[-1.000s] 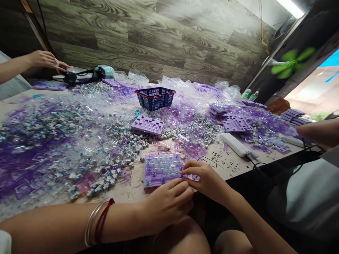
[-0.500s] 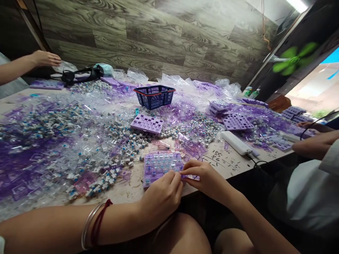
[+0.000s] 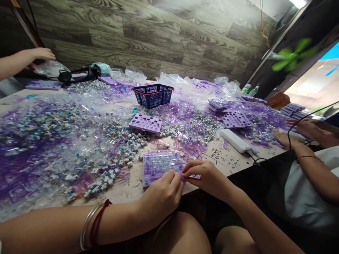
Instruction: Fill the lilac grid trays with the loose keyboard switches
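A purple tray filled with small blue-and-clear switches lies near the table's front edge. My left hand, with a silver bangle and red cord on its wrist, rests at the tray's front right corner with fingers curled in a pinch. My right hand meets it there, its fingertips pinched at the tray's right edge over a small clear purple piece. What the fingers hold is too small to make out.
Heaps of loose grey-blue switches and clear purple pieces cover the table. An empty purple tray, a dark blue basket, a white power strip and stacked trays lie beyond. Other people's hands reach in at far left and right.
My left hand slid forward to meet the right at the tray's corner. The person on the right stretched both hands onto the table; the hand at far left drew back.
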Available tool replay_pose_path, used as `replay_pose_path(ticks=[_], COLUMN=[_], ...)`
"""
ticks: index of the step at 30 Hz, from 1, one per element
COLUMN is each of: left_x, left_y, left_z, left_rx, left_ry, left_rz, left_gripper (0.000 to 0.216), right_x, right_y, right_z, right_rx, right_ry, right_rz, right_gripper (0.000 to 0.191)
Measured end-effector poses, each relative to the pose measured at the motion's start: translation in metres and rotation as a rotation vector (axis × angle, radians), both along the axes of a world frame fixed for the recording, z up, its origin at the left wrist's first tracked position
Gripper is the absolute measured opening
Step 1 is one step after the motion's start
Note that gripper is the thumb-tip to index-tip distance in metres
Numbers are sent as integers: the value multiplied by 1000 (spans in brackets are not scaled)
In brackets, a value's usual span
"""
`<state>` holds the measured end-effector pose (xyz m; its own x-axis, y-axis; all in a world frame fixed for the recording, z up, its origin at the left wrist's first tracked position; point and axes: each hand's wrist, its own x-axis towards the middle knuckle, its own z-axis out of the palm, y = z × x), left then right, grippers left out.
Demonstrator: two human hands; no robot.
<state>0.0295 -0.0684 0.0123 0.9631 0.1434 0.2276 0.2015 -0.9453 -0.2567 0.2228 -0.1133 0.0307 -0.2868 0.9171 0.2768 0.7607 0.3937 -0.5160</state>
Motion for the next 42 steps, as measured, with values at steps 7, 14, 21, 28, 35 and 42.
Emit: replay_pose_path(ticks=[7,14,21,28,35,42], left_x=[0,0,0,1,3,5], left_y=[1,0,0,-2,2,7], left_z=[1,3,4,1,1,3], left_rx=[4,-49,-26,-66,20,41], left_ry=[-15,37,58,28,-109,-157], left_rz=[7,22,2,1,-36,-55], left_gripper=[19,20,28,30,18,11], right_x=[-1,-2,1,-5,-19,-28], right_y=[-1,0,4,4,4,7], right_z=[0,2,0,6,14,19], right_rx=[4,-17,-6,-20,-85,-119], right_ry=[8,-23,7,-63,-249,-380], right_rz=[-33,-28,5,-8,-74,-147], right_gripper=[8,10,10,13,22,31])
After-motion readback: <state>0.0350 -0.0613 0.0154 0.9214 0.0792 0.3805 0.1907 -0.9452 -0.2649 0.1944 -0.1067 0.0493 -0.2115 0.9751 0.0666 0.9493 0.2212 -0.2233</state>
